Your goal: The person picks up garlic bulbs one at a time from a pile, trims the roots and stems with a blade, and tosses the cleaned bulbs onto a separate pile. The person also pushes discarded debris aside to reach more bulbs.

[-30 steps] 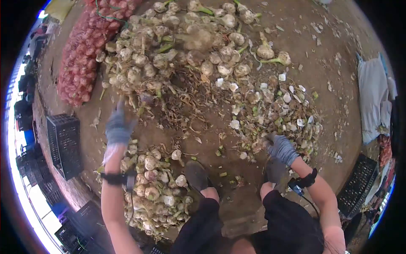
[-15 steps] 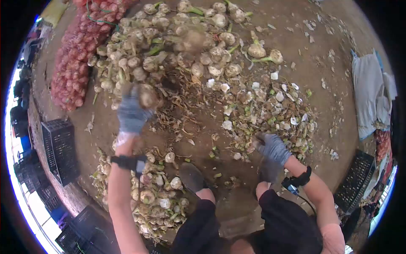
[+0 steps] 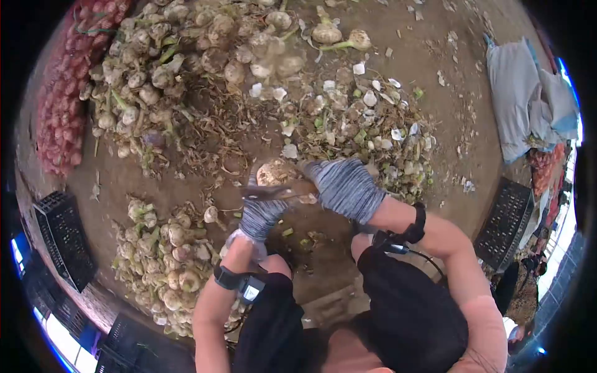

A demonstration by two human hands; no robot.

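left hand [image 3: 261,214] closed on garlic bulb [image 3: 273,173], bulb at its 12 o'clock. right hand [image 3: 345,186] closed on a blurred tool, likely a knife [image 3: 280,191], long axis 3–9 o'clock, just beneath the bulb, touching.

Even, soft daylight fills the scene with only faint shadows. Bright glare flares at the lower left edge. The fisheye lens bends everything near the black rim, and the gloved hands [image 3: 305,193] show motion blur.
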